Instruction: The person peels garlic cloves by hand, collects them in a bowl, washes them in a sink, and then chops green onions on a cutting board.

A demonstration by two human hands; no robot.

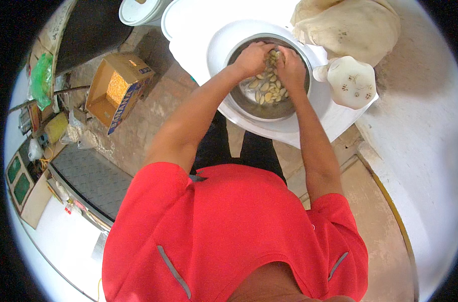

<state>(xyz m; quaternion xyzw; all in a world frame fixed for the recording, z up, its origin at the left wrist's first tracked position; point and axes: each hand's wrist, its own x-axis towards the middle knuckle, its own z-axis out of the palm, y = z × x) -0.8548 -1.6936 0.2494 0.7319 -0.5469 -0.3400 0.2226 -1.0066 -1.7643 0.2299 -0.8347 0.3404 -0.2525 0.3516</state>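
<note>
A round metal bowl [265, 113] stands on a white table [191, 49], inside a wide, pale round tray or basin [217, 45]. Flat, pale yellow-green pieces [266, 88], perhaps sliced vegetable, lie wet in the bowl. My left hand [254, 57] reaches into the bowl's upper left part, its curled fingers at the pieces. Opposite it, my right hand [291, 70] is at the upper right, also among the pieces. The fingertips of both hands are partly hidden, so what they grip does not show.
A translucent white plastic jug [351, 83] and a beige cloth sack [349, 30] sit at the table's right. White lidded buckets [136, 13] are at the upper left. An open cardboard box [117, 90] holding orange material stands left. A white wall [421, 151] borders the right.
</note>
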